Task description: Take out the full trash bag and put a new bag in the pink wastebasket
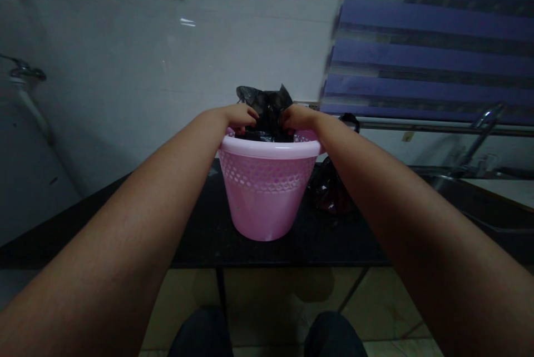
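Note:
A pink plastic basket (267, 201) with a perforated band below its rim stands upright on the dark counter. Inside its mouth is a black plastic bag (271, 107), its upper edge rising above the far rim. My left hand (242, 117) reaches over the left side of the rim, fingers curled on the bag. On the other side my right hand (298, 117) grips the bag too, its fingers bent inward. The bag's lower part is hidden by the basket wall.
A tied dark plastic bag (331, 187) sits right of the basket, partly behind my right forearm. Farther right are a sink (471, 207) and a faucet (479, 134). The black counter (258, 254) ends just before the basket. A blue striped blind (425, 51) covers the window.

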`<state>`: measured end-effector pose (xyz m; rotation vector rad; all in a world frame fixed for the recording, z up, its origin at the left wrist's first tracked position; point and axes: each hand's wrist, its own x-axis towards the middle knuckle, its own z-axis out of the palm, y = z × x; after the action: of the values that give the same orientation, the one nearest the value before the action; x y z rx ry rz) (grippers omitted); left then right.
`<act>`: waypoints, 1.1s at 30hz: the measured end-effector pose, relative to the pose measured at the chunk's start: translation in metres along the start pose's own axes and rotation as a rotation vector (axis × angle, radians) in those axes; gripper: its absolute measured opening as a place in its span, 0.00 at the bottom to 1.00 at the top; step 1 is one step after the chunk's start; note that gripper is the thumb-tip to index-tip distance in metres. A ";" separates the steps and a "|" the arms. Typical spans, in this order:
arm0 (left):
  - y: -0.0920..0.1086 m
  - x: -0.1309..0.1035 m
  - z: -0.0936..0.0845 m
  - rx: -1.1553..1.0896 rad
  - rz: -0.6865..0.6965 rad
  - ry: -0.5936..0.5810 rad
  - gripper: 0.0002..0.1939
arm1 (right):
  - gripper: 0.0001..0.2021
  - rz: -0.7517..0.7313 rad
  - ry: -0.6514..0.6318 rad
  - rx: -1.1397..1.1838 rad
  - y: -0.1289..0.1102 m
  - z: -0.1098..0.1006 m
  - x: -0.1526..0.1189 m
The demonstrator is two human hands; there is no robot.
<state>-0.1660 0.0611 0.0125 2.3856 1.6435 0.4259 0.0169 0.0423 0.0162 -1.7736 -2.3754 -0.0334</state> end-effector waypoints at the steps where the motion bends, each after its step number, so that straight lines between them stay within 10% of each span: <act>1: 0.000 0.000 0.000 -0.009 -0.007 0.000 0.30 | 0.18 0.005 0.030 0.009 0.001 0.000 0.002; 8: 0.000 -0.001 0.003 -0.057 -0.050 -0.039 0.27 | 0.26 -0.106 0.367 0.058 0.009 0.001 0.013; 15: 0.003 -0.009 0.004 -0.022 -0.095 -0.060 0.21 | 0.27 -0.080 0.088 0.098 0.003 0.002 0.005; 33: 0.000 -0.002 0.001 -0.116 -0.006 -0.029 0.31 | 0.15 -0.078 -0.120 -0.008 0.000 0.000 -0.001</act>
<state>-0.1666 0.0592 0.0107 2.2918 1.5683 0.4699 0.0175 0.0411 0.0157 -1.7320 -2.5300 0.0549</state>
